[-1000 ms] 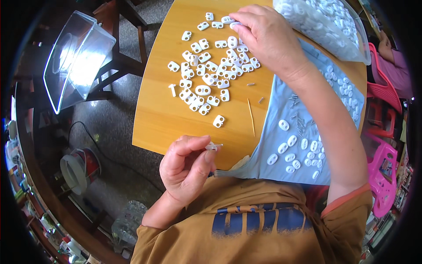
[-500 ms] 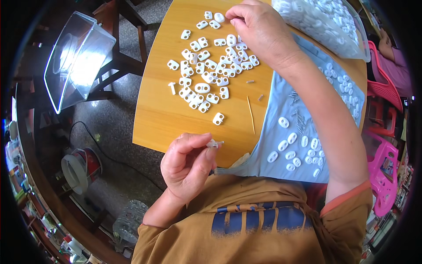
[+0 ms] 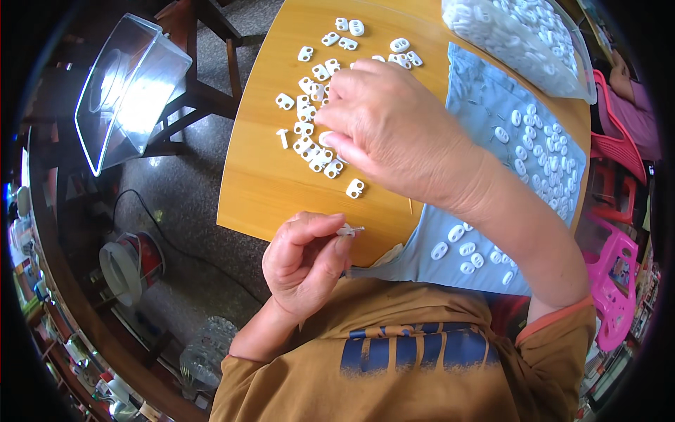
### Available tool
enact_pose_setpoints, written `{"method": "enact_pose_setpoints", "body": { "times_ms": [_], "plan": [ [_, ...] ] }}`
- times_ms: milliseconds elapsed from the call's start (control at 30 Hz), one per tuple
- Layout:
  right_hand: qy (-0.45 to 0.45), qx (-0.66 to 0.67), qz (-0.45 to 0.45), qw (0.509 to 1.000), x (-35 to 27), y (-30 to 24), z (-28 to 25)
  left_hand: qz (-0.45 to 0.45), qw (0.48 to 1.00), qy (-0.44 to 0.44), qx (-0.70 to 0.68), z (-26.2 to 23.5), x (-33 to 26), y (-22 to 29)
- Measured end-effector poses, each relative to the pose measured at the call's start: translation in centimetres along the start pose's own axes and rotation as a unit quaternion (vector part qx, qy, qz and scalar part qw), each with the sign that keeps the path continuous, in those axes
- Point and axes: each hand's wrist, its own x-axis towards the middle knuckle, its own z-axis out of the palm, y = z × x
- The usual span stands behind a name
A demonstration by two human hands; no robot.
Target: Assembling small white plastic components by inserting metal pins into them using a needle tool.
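My left hand (image 3: 306, 264), near the table's front edge, pinches a small white plastic cord lock (image 3: 344, 230) between thumb and fingertips. A thin metal spring (image 3: 358, 228) sticks out of it to the right. My right hand (image 3: 394, 126) reaches over the pile of white two-holed cord lock pieces (image 3: 304, 145), its fingers bent and the thumb apart from them. A white oval piece (image 3: 324, 138) lies at the thumb's tip. Part of the pile is hidden under this hand. One single piece (image 3: 355, 188) lies nearer to me.
A light blue cloth (image 3: 429, 218) on the wooden table (image 3: 246, 190) bears several white oval pieces (image 3: 467, 249). A clear bag of white pieces (image 3: 517, 53) stands at the far right. A clear plastic bin (image 3: 126, 91) stands beyond the table's left edge.
My right hand has come from the table's far side toward me, over the pile. My left hand stays near the front edge with the cord lock.
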Motion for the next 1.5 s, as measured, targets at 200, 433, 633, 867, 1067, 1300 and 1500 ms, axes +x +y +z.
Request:
{"method": "enact_pose_setpoints", "body": {
  "times_ms": [200,433,633,867,1067,1300,1500],
  "plan": [
    [-0.011,-0.018,-0.009,1.000,-0.3,-0.4,0.7,0.005,1.000,-0.004,0.011,0.0,0.0,0.0],
    [0.014,0.104,0.070,0.992,-1.4,-2.0,-0.3,-0.076,0.991,0.053,-0.100,0.4,0.0,0.9],
    [0.028,0.636,0.372,0.675,-5.6,-4.8,-3.8,-0.115,0.981,0.061,-0.141,1.5,0.2,2.6],
    [0.077,0.680,0.396,0.612,-9.4,-6.5,-5.6,-0.127,0.978,-0.011,-0.166,4.0,0.2,3.6],
    [0.095,0.676,0.388,0.620,-10.3,-7.5,-6.4,-0.118,0.979,-0.030,-0.160,4.9,-0.4,3.5],
    [0.119,0.431,0.238,0.862,-11.1,-7.2,-5.9,-0.112,0.986,-0.030,-0.122,5.1,-1.1,3.6],
    [0.148,0.264,0.165,0.939,-11.1,-7.6,-5.8,-0.111,0.989,-0.038,-0.089,5.0,-1.2,3.6]
  ]
}}
